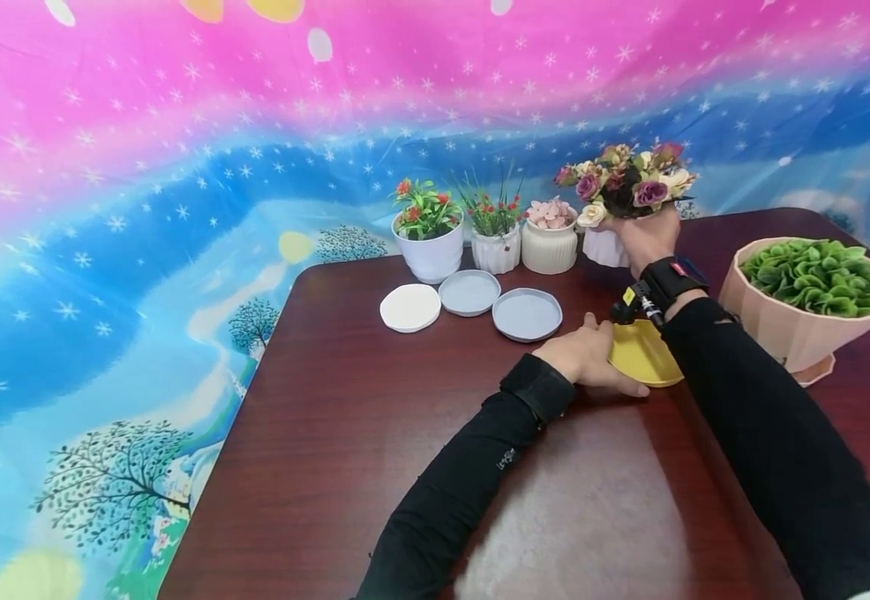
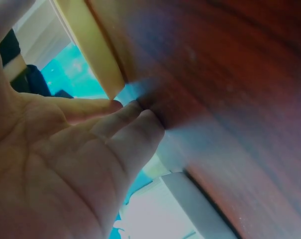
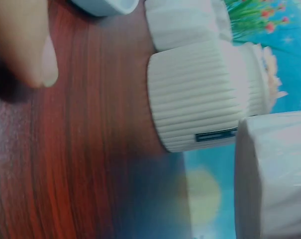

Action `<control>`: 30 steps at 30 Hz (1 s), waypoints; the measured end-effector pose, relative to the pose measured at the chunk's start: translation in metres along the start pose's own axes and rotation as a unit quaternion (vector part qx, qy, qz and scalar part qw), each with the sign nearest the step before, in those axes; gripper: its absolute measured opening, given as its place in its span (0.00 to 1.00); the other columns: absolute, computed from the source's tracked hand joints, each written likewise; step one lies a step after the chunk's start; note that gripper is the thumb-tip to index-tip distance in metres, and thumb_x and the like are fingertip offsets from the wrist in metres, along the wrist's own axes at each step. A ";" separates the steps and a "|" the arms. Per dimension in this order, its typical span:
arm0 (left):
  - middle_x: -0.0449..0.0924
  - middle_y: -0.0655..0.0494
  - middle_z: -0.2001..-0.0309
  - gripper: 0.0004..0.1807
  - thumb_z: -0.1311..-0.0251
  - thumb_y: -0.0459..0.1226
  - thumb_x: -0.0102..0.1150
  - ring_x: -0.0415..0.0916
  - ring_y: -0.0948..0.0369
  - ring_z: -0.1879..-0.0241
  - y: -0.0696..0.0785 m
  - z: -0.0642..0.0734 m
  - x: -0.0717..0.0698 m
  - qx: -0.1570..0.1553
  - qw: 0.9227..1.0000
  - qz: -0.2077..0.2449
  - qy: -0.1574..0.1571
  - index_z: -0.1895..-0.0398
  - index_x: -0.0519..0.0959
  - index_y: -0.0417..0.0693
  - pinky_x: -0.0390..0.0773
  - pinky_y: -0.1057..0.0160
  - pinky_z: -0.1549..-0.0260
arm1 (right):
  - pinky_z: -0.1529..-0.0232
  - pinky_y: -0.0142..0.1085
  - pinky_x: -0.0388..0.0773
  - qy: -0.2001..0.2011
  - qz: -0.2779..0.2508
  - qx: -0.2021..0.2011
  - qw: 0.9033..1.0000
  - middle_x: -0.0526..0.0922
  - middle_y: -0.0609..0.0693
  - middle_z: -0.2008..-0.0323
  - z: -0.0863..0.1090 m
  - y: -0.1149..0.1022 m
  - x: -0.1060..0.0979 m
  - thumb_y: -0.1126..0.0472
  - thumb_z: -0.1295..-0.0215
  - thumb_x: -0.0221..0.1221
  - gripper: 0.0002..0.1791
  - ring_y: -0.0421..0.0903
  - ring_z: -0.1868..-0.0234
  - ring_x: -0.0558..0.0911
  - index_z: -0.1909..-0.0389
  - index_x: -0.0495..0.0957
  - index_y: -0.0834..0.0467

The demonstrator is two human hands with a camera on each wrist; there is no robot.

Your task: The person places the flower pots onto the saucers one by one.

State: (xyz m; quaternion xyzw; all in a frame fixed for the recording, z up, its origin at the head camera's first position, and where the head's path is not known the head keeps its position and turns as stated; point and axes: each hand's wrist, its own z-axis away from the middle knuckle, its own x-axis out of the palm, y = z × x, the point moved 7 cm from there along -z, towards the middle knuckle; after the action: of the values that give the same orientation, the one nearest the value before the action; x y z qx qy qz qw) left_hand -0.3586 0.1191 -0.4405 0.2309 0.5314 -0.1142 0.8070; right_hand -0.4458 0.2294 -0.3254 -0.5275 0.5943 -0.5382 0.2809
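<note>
My right hand (image 1: 648,237) grips a white pot (image 1: 604,248) of purple and cream artificial roses (image 1: 630,182) at the back right. In the right wrist view the pot (image 3: 277,174) hangs above the tabletop. My left hand (image 1: 585,354) lies at the left side of a yellow saucer (image 1: 641,357), thumb along its near edge. From the left wrist, nearly straight fingers (image 2: 135,139) meet the table, one beside the saucer's rim (image 2: 98,50). The right forearm hides part of the saucer's right side.
A white saucer (image 1: 410,307) and two grey saucers (image 1: 469,292) lie left of the hands. Behind them stand a red-flowered pot (image 1: 430,254), a grassy plant pot (image 1: 496,250) and a ribbed cream pot (image 1: 550,248). A large pink planter (image 1: 787,325) stands right of my right forearm.
</note>
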 end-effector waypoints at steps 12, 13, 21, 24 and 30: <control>0.46 0.48 0.14 0.63 0.45 0.70 0.70 0.67 0.61 0.25 0.016 0.049 -0.021 0.020 0.999 0.026 0.012 0.13 0.53 0.52 0.72 0.67 0.35 | 0.28 0.29 0.67 0.046 0.105 -0.062 0.992 0.75 0.45 0.26 0.019 -0.024 -0.027 0.75 0.47 0.78 0.52 0.37 0.26 0.71 0.21 0.68 0.51; 0.46 0.48 0.14 0.64 0.45 0.69 0.71 0.66 0.61 0.25 0.017 0.051 -0.021 0.020 0.999 0.026 0.011 0.13 0.53 0.52 0.71 0.67 0.35 | 0.29 0.30 0.68 0.048 0.095 -0.061 0.992 0.77 0.45 0.27 0.020 -0.024 -0.029 0.75 0.48 0.78 0.51 0.37 0.27 0.72 0.22 0.70 0.51; 0.52 0.53 0.16 0.67 0.52 0.76 0.68 0.68 0.65 0.29 0.003 0.005 0.001 0.008 1.000 -0.005 0.013 0.14 0.53 0.56 0.75 0.65 0.38 | 0.35 0.32 0.75 0.048 0.102 -0.059 0.992 0.83 0.45 0.33 0.030 -0.026 -0.033 0.74 0.46 0.77 0.43 0.37 0.34 0.78 0.28 0.77 0.52; 0.55 0.53 0.18 0.66 0.52 0.75 0.70 0.71 0.64 0.31 0.004 0.010 -0.003 0.011 1.000 0.005 0.016 0.15 0.56 0.55 0.76 0.65 0.40 | 0.34 0.32 0.74 0.041 0.061 -0.054 0.996 0.82 0.46 0.33 0.030 -0.028 -0.033 0.77 0.48 0.76 0.44 0.39 0.32 0.77 0.29 0.77 0.52; 0.59 0.47 0.19 0.58 0.42 0.68 0.70 0.73 0.61 0.33 0.013 0.054 -0.028 0.032 0.999 0.018 0.027 0.17 0.59 0.47 0.74 0.67 0.40 | 0.36 0.33 0.76 0.027 0.009 -0.054 0.998 0.81 0.47 0.32 0.029 -0.033 -0.031 0.81 0.50 0.75 0.45 0.41 0.31 0.75 0.29 0.77 0.52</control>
State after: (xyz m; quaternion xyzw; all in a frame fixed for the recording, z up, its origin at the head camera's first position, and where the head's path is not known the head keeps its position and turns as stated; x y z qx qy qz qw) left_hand -0.3207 0.1021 -0.3934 0.2691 0.5451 -0.1102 0.7864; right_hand -0.3998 0.2523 -0.3090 -0.5218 0.6347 -0.5169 0.2402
